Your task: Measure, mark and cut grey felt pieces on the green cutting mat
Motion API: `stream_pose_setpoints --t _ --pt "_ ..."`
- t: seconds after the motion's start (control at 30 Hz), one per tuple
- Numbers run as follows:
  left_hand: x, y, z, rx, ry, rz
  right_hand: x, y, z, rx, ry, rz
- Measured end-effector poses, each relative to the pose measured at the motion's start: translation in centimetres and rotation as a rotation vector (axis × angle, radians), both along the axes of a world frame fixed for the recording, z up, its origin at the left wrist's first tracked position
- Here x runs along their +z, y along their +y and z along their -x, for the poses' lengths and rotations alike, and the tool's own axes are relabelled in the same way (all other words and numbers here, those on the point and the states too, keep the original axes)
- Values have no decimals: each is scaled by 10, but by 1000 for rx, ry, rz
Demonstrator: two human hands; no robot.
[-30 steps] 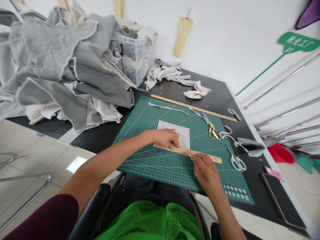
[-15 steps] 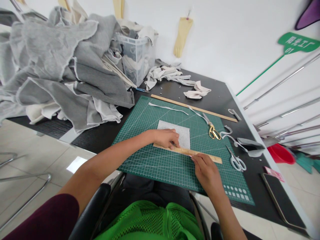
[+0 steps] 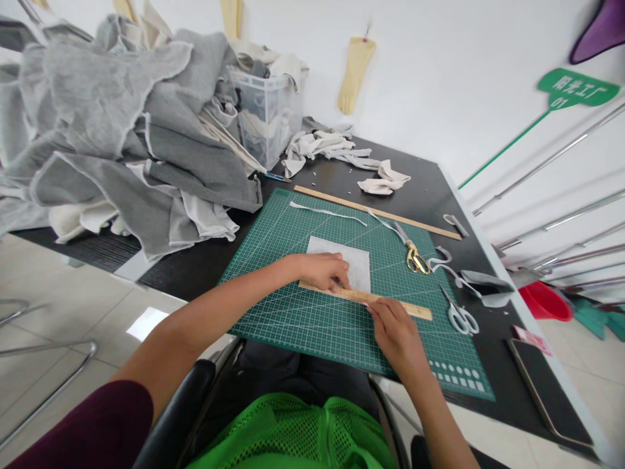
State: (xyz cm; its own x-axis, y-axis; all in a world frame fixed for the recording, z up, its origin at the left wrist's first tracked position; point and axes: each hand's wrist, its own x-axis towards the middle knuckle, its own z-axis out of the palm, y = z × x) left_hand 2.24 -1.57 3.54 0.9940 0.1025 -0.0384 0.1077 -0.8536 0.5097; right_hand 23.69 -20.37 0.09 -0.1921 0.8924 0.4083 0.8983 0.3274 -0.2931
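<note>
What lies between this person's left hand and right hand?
A stretch of the short wooden ruler lies between the left hand and right hand, by the near side of the pale grey piece. The head view shows it.

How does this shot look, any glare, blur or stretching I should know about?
Head view: bright light overall, with a white patch, probably glare, on the floor; head view: wide-angle stretching toward the edges; head view: no obvious motion blur on the left hand or right hand, though the markings on the ruler are too small to read.
</note>
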Motion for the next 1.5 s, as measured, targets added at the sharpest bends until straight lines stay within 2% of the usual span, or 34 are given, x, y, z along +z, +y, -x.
stream_pose_setpoints --t 0.33,0.9,1.13,1.33,1.5 --pt "-6 1 0 3 -48 -2 -1 6 16 49 -47 6" --pt "-2 -1 1 -26 -110 -49 2 24 58 112 -38 1" --pt "-2 0 1 -32 -89 -46 5 27 77 93 -66 -16" --pt "-3 0 1 -18 -85 -7 3 26 84 131 -61 -2" --pt "-4 1 1 -10 -68 -12 4 27 89 154 -140 -47"
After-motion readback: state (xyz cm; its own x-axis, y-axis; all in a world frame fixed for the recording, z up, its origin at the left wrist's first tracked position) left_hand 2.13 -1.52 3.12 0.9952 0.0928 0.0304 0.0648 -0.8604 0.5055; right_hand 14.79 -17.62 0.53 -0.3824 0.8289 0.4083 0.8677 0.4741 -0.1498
